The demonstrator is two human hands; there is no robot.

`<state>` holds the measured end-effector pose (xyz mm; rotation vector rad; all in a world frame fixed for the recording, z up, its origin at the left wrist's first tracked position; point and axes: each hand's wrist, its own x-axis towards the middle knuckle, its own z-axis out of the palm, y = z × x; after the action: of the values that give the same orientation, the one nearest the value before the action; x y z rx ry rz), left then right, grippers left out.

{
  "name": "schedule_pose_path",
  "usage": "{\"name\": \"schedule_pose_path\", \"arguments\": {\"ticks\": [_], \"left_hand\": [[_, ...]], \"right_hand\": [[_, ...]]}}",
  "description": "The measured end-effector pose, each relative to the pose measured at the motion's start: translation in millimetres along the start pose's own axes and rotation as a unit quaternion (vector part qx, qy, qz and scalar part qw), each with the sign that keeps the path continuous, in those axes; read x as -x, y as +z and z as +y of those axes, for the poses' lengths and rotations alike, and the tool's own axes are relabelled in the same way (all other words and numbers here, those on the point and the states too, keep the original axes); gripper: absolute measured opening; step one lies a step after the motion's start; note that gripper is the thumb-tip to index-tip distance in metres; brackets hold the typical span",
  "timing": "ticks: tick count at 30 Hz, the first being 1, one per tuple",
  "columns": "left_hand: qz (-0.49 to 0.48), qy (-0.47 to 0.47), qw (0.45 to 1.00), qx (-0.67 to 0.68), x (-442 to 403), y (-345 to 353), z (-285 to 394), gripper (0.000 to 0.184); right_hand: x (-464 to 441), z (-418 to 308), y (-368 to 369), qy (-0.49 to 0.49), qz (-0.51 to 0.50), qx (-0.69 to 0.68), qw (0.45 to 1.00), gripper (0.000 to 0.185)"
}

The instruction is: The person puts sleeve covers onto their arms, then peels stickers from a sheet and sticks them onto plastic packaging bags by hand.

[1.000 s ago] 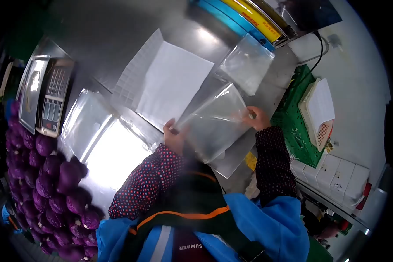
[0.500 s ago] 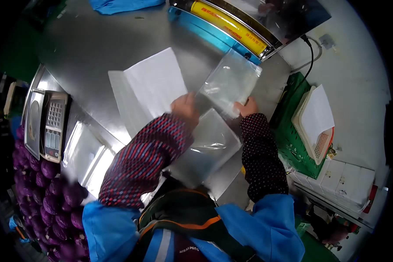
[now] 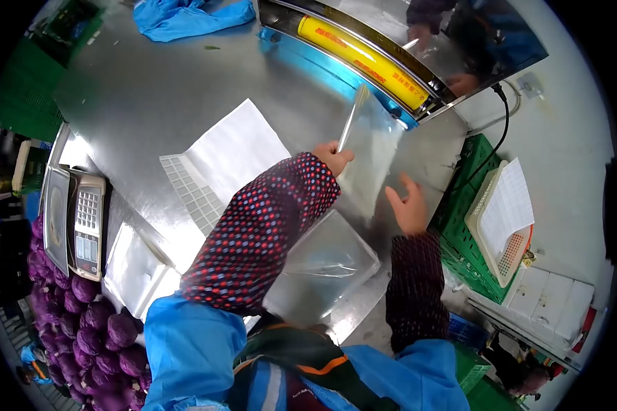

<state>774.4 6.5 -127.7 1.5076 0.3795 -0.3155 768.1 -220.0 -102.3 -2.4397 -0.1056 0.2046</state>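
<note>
Some clear plastic (image 3: 371, 157) in left hand (image 3: 333, 159)

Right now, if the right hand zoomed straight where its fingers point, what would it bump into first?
The right hand would probably meet the clear plastic that the left hand holds, though heights are unclear; it might pass over.

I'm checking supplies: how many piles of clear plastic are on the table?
3: the upper pile at the left hand, the lower pile near the body, the left pile beside the scale. A sleeve may hide more.
</note>
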Motion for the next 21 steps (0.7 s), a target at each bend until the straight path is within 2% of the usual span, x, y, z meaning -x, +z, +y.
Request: {"name": "schedule_pose_path", "arguments": {"ticks": [1, 2, 4, 7, 9, 11, 12, 13, 14, 15, 16, 17, 18, 19, 20, 21], "left_hand": [[0.03, 0.011, 0.993, 0.113, 4, 4, -3, 0.025], [0.049, 0.056, 0.986, 0.148, 19, 6, 4, 0.021], [0.092, 0.153, 0.961, 0.211, 64, 8, 36, 0.012], [0.146, 0.152, 0.934, 0.289, 118, 17, 56, 0.008], [0.174, 0.212, 0.903, 0.331, 149, 21, 56, 0.013], [0.197, 0.245, 0.914, 0.258, 182, 10, 48, 0.015], [0.18, 0.223, 0.932, 0.223, 198, 3, 42, 0.017], [0.158, 0.201, 0.948, 0.19, 216, -9, 36, 0.021], [0.173, 0.28, 0.931, 0.155, 254, -25, 42, 0.023], [0.181, 0.356, 0.909, 0.118, 297, -42, 45, 0.026], [0.314, 0.455, 0.833, -0.033, 325, -60, 29, 0.043], [0.417, 0.435, 0.789, -0.12, 357, -81, 9, 0.057], [0.463, 0.405, 0.763, -0.198, 386, -109, -21, 0.069], [0.549, 0.354, 0.727, -0.21, 414, -126, -47, 0.085], [0.489, 0.232, 0.837, -0.08, 445, -135, -66, 0.106], [0.381, 0.198, 0.889, 0.156, 464, -139, -94, 0.101]], "right_hand": [[20, -27, -18, -0.045, 0.0, -0.047, 0.998, 0.06], [42, -55, -32, -0.092, -0.002, -0.095, 0.991, 0.063], [81, -104, -38, -0.18, 0.001, -0.053, 0.982, 0.067], [90, -130, -31, -0.3, 0.052, 0.041, 0.952, 0.063], [94, -142, -27, -0.362, 0.069, 0.09, 0.925, 0.056], [103, -158, -25, -0.411, 0.053, 0.121, 0.902, 0.048], [114, -171, -28, -0.415, 0.002, 0.092, 0.905, 0.039], [122, -178, -32, -0.377, -0.071, 0.034, 0.923, 0.032], [129, -185, -36, -0.329, -0.136, -0.023, 0.934, 0.026], [132, -185, -40, -0.227, -0.222, -0.105, 0.942, 0.022], [137, -184, -43, -0.167, -0.284, -0.161, 0.93, 0.02], [143, -183, -47, -0.101, -0.34, -0.214, 0.91, 0.019], [151, -186, -48, -0.033, -0.391, -0.263, 0.882, 0.019], [165, -198, -40, 0.007, -0.429, -0.265, 0.864, 0.019], [185, -212, -30, 0.051, -0.465, -0.265, 0.843, 0.019], [201, -223, -23, 0.096, -0.501, -0.262, 0.819, 0.019]]}}
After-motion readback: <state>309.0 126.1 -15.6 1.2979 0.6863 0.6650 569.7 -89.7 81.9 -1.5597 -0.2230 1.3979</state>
